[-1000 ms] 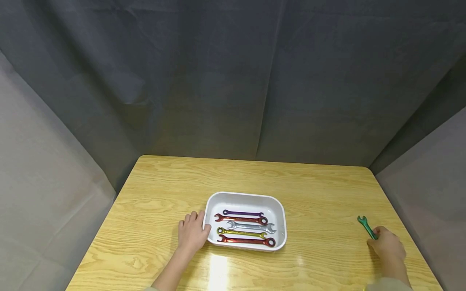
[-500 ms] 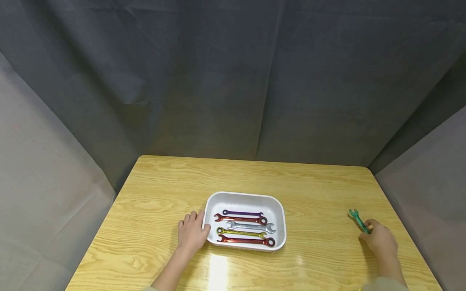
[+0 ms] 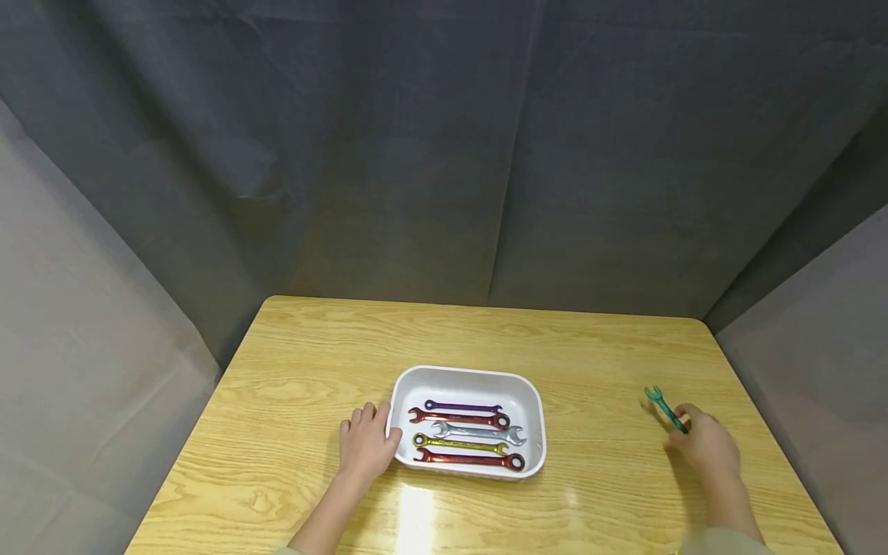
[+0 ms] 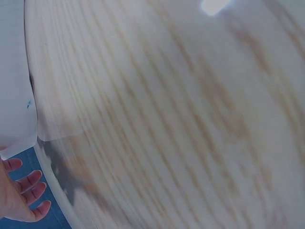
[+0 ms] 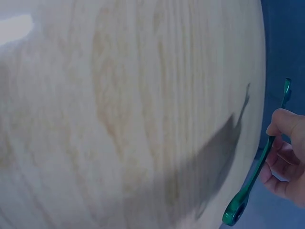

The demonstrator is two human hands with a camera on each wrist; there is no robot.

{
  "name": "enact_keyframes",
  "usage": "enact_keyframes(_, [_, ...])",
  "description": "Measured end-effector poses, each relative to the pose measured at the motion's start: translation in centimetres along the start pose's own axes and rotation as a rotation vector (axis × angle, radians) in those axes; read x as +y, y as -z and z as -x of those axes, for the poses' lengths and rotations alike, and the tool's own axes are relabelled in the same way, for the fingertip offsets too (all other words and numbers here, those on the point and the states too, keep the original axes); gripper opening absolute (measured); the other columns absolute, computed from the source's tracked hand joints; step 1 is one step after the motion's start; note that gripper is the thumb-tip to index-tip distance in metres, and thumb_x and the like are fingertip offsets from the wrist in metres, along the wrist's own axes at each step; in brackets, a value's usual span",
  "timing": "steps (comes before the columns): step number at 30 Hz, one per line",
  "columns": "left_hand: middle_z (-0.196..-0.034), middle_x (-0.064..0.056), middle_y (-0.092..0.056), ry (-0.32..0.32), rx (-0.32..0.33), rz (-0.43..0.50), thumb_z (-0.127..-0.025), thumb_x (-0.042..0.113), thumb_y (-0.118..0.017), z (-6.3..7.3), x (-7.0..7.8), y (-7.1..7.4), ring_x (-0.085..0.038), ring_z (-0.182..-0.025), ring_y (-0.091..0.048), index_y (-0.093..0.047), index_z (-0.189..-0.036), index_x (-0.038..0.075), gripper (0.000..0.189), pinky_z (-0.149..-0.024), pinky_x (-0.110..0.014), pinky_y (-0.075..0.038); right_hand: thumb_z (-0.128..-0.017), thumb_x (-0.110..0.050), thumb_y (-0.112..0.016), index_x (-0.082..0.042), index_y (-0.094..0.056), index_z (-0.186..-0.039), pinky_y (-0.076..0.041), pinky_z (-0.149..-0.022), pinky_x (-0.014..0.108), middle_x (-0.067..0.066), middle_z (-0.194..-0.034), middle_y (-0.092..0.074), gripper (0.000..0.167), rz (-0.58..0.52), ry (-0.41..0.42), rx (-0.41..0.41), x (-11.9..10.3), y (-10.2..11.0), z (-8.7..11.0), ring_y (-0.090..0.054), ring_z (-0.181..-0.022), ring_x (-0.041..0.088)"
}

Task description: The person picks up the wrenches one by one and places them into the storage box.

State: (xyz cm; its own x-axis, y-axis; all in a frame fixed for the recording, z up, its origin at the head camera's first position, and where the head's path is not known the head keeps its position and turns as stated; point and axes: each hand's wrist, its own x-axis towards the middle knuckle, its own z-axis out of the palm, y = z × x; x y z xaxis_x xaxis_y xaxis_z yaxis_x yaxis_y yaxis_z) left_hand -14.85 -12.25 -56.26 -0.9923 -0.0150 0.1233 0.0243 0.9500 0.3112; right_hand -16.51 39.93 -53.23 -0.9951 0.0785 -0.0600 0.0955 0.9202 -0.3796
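A green combination wrench [image 3: 666, 409] is pinched between the thumb and fingers of my right hand [image 3: 709, 445], held above the table at the right. In the right wrist view, both ends of the green wrench [image 5: 257, 169] stick out past the grip, and its shadow falls on the wood. My left hand [image 3: 366, 443] grips the left rim of a white tray [image 3: 538, 424], its thumb over the edge. Inside lie a purple wrench [image 3: 463, 406], a red wrench [image 3: 454, 418], a silver wrench [image 3: 479, 433], a yellow-green wrench [image 3: 461, 445] and a longer red wrench [image 3: 468, 459].
The wood-grain table [image 3: 590, 362] has rounded back corners. A dark cloth [image 3: 416, 154] hangs behind it, with paler grey cloth [image 3: 90, 347] at both sides. Bare tabletop lies between the tray and my right hand.
My right hand has moved left and toward the back of the table with the green wrench, lifting it off the wood. The left hand and tray have stayed still.
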Motion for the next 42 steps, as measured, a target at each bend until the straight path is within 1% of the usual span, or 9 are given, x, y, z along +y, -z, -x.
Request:
enact_keyframes(6, [-0.097, -0.008, -0.052, -0.004, 0.003, -0.002, -0.081, 0.034, -0.052, 0.0, 0.0, 0.0, -0.026, -0.088, -0.045, -0.052, -0.119, 0.014, 0.042, -0.075, -0.043, -0.034, -0.081, -0.009, -0.059, 0.005, -0.049, -0.113, -0.041, -0.051, 0.037, 0.029, -0.093, -0.057, 0.036, 0.011, 0.055, 0.048, -2.0, 0.3, -0.3, -0.056, -0.072, 0.035])
enact_keyframes(14, [-0.098, -0.009, -0.052, -0.003, 0.003, 0.000, -0.082, 0.034, -0.052, 0.0, 0.0, 0.1, -0.026, -0.089, -0.046, -0.052, -0.120, 0.014, 0.043, -0.075, -0.043, -0.034, -0.079, -0.007, -0.063, 0.003, -0.052, -0.110, -0.042, -0.055, 0.042, 0.027, -0.092, -0.058, 0.034, 0.011, 0.112, 0.087, -4.3, 0.8, -0.9, -0.056, -0.076, 0.039])
enact_keyframes(20, [-0.098, -0.009, -0.052, -0.001, 0.001, 0.000, -0.082, 0.034, -0.052, 0.0, 0.0, 0.0, -0.027, -0.089, -0.046, -0.052, -0.120, 0.014, 0.043, -0.076, -0.043, -0.034, -0.077, -0.004, -0.065, 0.001, -0.053, -0.108, -0.042, -0.052, 0.040, 0.024, -0.091, -0.059, 0.033, 0.032, 0.157, 0.103, -6.1, 0.9, -1.2, -0.057, -0.072, 0.035])
enact_keyframes(28, [-0.099, -0.009, -0.053, 0.000, 0.002, 0.003, -0.082, 0.034, -0.052, 0.0, 0.0, 0.0, -0.027, -0.090, -0.046, -0.052, -0.120, 0.014, 0.043, -0.076, -0.044, -0.034, -0.076, -0.003, -0.065, 0.000, -0.056, -0.108, -0.042, -0.052, 0.039, 0.022, -0.088, -0.059, 0.034, 0.022, 0.212, 0.158, -8.5, 1.2, -1.2, -0.057, -0.067, 0.031])
enact_keyframes(34, [-0.099, -0.009, -0.053, -0.003, 0.004, 0.003, -0.082, 0.035, -0.051, 0.0, 0.0, -0.1, -0.027, -0.090, -0.046, -0.052, -0.120, 0.014, 0.043, -0.076, -0.044, -0.034, -0.076, -0.004, -0.066, -0.001, -0.056, -0.109, -0.040, -0.049, 0.035, 0.020, -0.089, -0.059, 0.034, 0.026, 0.238, 0.153, -9.5, 1.1, -1.7, -0.056, -0.065, 0.027])
enact_keyframes(42, [-0.099, -0.009, -0.053, 0.001, 0.003, 0.008, -0.082, 0.035, -0.052, 0.0, 0.0, 0.0, -0.027, -0.090, -0.046, -0.052, -0.120, 0.014, 0.044, -0.076, -0.043, -0.034, -0.075, -0.004, -0.067, -0.002, -0.058, -0.107, -0.040, -0.048, 0.035, 0.019, -0.089, -0.059, 0.033, 0.022, 0.281, 0.167, -11.4, 1.3, -1.8, -0.055, -0.063, 0.025])
